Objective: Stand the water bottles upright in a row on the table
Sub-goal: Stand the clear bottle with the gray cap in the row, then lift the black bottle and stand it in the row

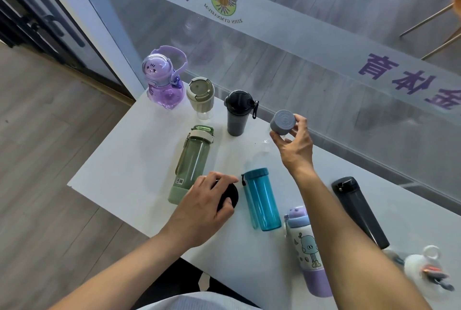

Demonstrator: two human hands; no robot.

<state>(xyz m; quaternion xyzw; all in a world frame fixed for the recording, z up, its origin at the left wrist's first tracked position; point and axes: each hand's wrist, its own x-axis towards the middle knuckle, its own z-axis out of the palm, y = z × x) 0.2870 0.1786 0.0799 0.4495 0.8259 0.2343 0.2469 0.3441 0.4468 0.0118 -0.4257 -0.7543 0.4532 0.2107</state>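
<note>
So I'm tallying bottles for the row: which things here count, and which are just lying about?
Job:
purple astronaut bottle
beige-lidded cup
dark grey tumbler
grey-capped bottle
green clear bottle
black item
teal bottle
cartoon bottle
black flask

Stray:
white keyring clutter

Both bare forearms reach up from the bottom of the frame. The left hand (208,206), at lower centre, lies palm down with fingers curled over something dark (little of it shows). The right hand (294,145), right of centre, is raised, fingertips pinching a grey cap.
</note>
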